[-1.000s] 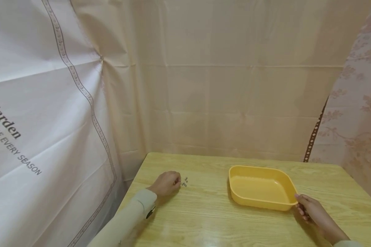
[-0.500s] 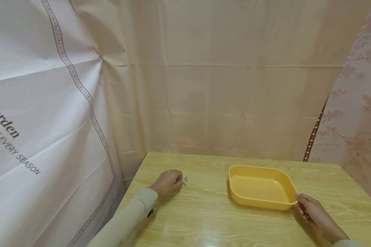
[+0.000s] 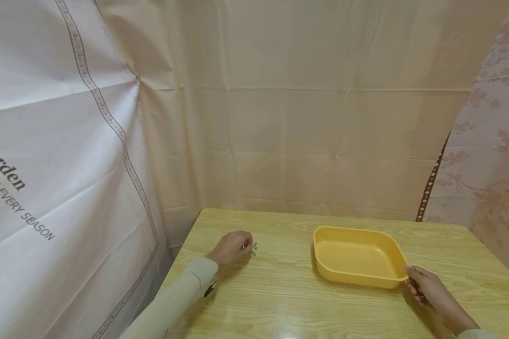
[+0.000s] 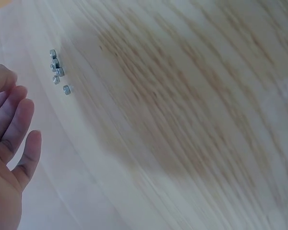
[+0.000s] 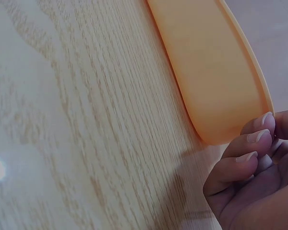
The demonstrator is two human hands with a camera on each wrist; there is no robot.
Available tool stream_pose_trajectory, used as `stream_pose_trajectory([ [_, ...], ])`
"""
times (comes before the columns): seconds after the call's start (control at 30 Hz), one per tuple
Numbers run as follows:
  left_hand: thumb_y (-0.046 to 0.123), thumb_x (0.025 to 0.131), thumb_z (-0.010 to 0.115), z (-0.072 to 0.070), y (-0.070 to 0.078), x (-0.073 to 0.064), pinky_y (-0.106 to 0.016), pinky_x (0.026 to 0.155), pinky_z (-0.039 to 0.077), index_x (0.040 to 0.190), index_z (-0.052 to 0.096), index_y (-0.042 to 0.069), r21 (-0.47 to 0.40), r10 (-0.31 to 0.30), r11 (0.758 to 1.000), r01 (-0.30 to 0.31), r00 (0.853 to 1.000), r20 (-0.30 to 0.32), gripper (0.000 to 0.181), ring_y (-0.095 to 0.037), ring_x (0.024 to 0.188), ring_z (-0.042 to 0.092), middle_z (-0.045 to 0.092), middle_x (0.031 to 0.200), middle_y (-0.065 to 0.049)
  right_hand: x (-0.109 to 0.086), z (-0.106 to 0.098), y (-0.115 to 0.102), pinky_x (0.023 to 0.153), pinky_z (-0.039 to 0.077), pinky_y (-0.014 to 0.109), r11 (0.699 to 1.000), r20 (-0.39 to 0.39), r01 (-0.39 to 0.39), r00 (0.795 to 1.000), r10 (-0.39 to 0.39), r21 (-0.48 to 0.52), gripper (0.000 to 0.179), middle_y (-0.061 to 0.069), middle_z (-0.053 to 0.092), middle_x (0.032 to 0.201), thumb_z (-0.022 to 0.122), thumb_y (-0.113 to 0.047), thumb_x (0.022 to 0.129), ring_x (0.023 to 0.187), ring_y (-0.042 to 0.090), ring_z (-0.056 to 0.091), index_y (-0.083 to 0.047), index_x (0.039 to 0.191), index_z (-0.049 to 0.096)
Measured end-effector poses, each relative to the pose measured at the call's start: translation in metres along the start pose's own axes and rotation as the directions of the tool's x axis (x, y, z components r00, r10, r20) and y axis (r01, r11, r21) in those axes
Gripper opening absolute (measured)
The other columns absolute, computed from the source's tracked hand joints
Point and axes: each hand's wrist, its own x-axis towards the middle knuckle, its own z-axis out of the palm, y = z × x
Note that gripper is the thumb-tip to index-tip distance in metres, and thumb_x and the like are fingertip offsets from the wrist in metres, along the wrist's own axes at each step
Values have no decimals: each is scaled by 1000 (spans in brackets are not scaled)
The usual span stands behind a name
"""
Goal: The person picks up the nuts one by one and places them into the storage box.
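Several small silver metal nuts (image 4: 56, 68) lie bunched on the wooden table, left of its middle in the head view. Just to their left hovers my left hand (image 3: 233, 248), its fingers loosely bent. In the left wrist view, those fingers (image 4: 20, 117) stay apart from the nuts and no object shows in them; part of the hand is cut off. A shallow yellow plastic tray (image 3: 360, 278) stands right of the middle. My right hand (image 3: 426, 287) pinches the rim at its near right corner, thumb on one side and bent fingers (image 5: 247, 143) on the other.
The light wood-grain table (image 3: 280, 301) carries both the nuts and the tray. Behind it hangs a beige cloth (image 3: 314, 117). A printed white cloth (image 3: 68, 155) closes off the left side, and a floral cloth (image 3: 488, 155) the right.
My left hand has shifted slightly right and away from me, closer to the nuts, and now covers part of them in the head view. The right hand and tray have stayed put.
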Motion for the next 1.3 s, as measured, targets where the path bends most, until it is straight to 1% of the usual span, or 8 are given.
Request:
stream_pose_trajectory([
  [0.1, 16, 100, 69, 0, 3, 2, -22, 67, 51, 92, 68, 18, -10, 0, 1000, 0, 1000, 5, 8, -4, 75, 58, 66, 86, 8, 0, 0, 1, 51, 42, 24, 1000, 3, 3, 1000, -3, 0, 45, -4, 45, 69, 35, -47, 112, 55, 9, 45, -13, 85, 47],
  [0.27, 15, 99, 70, -1, 7, 4, -22, 65, 51, 92, 69, 16, -29, 2, 1000, -3, 1000, -4, 8, -4, 74, 58, 67, 85, 7, 1, 0, 1, 51, 42, 24, 1000, 8, 1, 1000, -1, 8, 45, -4, 46, 70, 34, -47, 112, 55, 9, 45, -13, 85, 46],
  [0.43, 15, 99, 69, -2, 11, 6, -22, 64, 50, 90, 68, 18, -42, -12, 999, 12, 1000, 2, 10, -3, 73, 57, 64, 84, 9, 1, 0, 1, 53, 42, 25, 1000, 4, 4, 1000, -4, -7, 45, -4, 45, 70, 34, -47, 112, 57, 9, 45, -13, 85, 46],
  [0.53, 15, 99, 69, -3, 12, 8, -21, 64, 49, 90, 68, 18, -46, -16, 999, 16, 1000, 5, 10, -3, 74, 57, 64, 84, 10, 1, 1, -1, 52, 42, 25, 1000, 6, 2, 1000, -2, 13, 45, -4, 46, 70, 34, -47, 112, 56, 9, 45, -13, 85, 47],
  [0.67, 14, 99, 69, -4, 13, 10, -21, 64, 49, 91, 69, 17, -46, -4, 999, 5, 1000, 2, 9, -3, 73, 57, 64, 85, 9, 1, 1, -2, 52, 42, 25, 1000, 11, 2, 1000, -2, 30, 45, -4, 46, 70, 34, -47, 112, 56, 9, 45, -13, 85, 46],
  [0.87, 13, 99, 69, -4, 15, 13, -20, 63, 49, 91, 69, 16, -43, 15, 999, -15, 1000, -7, 8, -3, 73, 56, 65, 84, 8, 2, 0, 1, 53, 42, 25, 1000, 5, 9, 1000, -10, 15, 45, -4, 46, 71, 34, -46, 112, 57, 9, 45, -12, 85, 46],
  [1.1, 14, 99, 69, -2, 17, 17, -19, 65, 49, 92, 68, 16, -26, 43, 999, -43, 999, -22, 8, -2, 74, 57, 65, 85, 8, 1, 1, 1, 53, 42, 25, 1000, 1, -3, 1000, 3, 26, 44, -4, 46, 71, 34, -45, 112, 57, 9, 45, -13, 85, 47],
  [1.3, 14, 99, 69, -3, 19, 18, -18, 64, 49, 92, 68, 16, -31, 43, 999, -44, 999, -26, 7, -2, 75, 58, 66, 86, 7, 1, 0, 1, 52, 42, 24, 1000, 4, -3, 1000, 3, 30, 44, -4, 46, 71, 35, -46, 112, 56, 9, 45, -13, 85, 47],
])
